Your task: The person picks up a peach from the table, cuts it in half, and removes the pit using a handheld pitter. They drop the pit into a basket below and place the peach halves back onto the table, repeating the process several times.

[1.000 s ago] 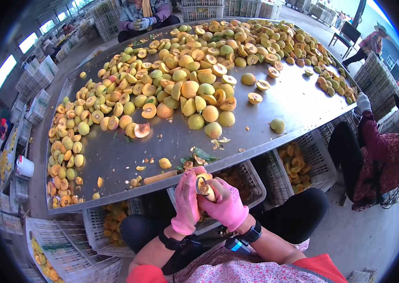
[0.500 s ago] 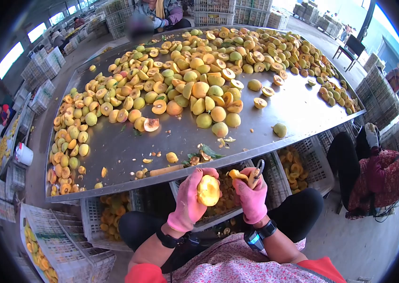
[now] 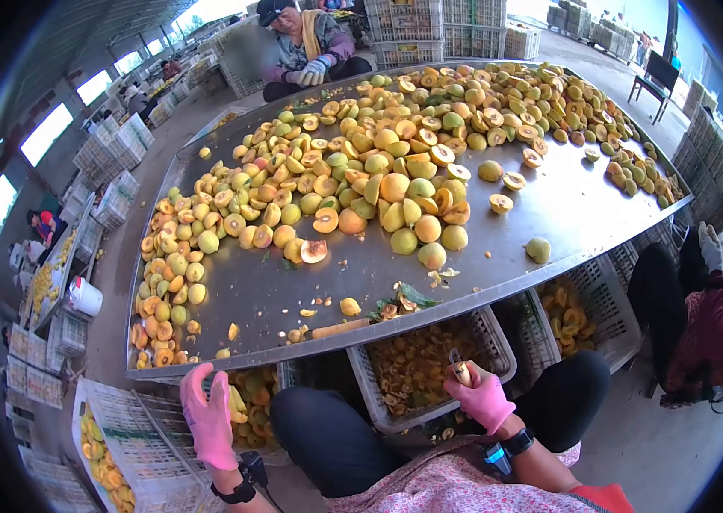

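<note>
My left hand (image 3: 211,416), in a pink glove, is over a crate of yellow peach halves (image 3: 252,410) below the table's left front edge. Its fingers are apart and hold nothing I can see. In my pink-gloved right hand (image 3: 483,400) is a pitting tool (image 3: 461,369) with a pale handle and a curved metal end. That hand is closed around the handle, above the right side of a grey crate (image 3: 505,363) of peach scraps and pits. Halved and whole peaches (image 3: 361,184) are heaped on the metal table (image 3: 498,248).
A wooden handle (image 3: 340,329) lies by the table's front edge, beside leaves and scraps (image 3: 404,299). Another crate of halves (image 3: 613,299) stands right. A tilted crate (image 3: 135,427) is at lower left. A person (image 3: 310,51) sits across the table; another (image 3: 716,325) sits at right.
My left hand has moved left and down from the middle, and the peach half is gone from it. My right hand keeps the tool; the yellow piece beside it is gone. The view has shifted.
</note>
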Demonstrator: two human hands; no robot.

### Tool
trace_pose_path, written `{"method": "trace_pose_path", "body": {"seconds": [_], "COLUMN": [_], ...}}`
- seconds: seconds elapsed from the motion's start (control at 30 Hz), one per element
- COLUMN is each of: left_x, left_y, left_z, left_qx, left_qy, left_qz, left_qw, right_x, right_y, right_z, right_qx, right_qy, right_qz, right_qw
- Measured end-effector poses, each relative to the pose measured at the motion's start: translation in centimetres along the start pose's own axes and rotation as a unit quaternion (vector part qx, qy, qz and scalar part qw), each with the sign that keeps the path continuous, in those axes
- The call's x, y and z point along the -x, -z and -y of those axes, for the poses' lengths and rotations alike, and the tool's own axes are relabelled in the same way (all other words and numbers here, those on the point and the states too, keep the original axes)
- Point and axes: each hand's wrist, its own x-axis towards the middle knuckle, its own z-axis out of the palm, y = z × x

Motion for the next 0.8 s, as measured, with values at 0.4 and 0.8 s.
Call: {"method": "trace_pose_path", "body": {"seconds": [0.4, 0.8], "left_x": [-15.0, -17.9], "left_y": [-24.4, -31.2], "left_z": [-16.1, -13.2], "left_qx": [0.125, 0.452], "left_qy": [-0.073, 0.077], "left_qz": [0.322, 0.436], "left_qw": [0.936, 0.775], "right_x": [0.3, 0.0], "right_y": [1.4, 2.3], "right_z": [-1.0, -1.2], "right_qx": [-0.016, -0.014], "right_qy": [-0.012, 0.066], "right_qz": [0.072, 0.041], "right_qw": [0.997, 0.997]}}
